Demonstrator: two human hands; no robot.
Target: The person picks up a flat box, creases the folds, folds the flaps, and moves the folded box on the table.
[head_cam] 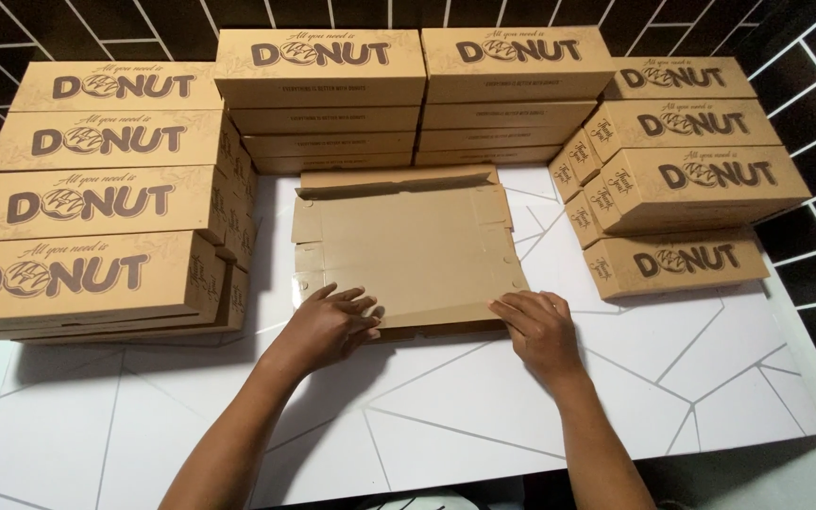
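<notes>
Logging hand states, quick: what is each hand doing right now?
Left hand: open, fingers flat on the unfolded cardboard box blank.
Right hand: open, pressing the blank's near edge.

White table (484, 416), flat cardboard blank (408, 250), box stacks (96, 198)

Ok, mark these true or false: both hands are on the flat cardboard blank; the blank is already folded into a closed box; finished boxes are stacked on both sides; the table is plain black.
1. Both hands on the blank: true. The left hand and right hand press on the near edge of the flat cardboard blank.
2. Blank already a closed box: false. It lies open and flat.
3. Stacks on both sides: true, left stack and right stack.
4. Table plain black: false. The table is white with thin lines.
</notes>
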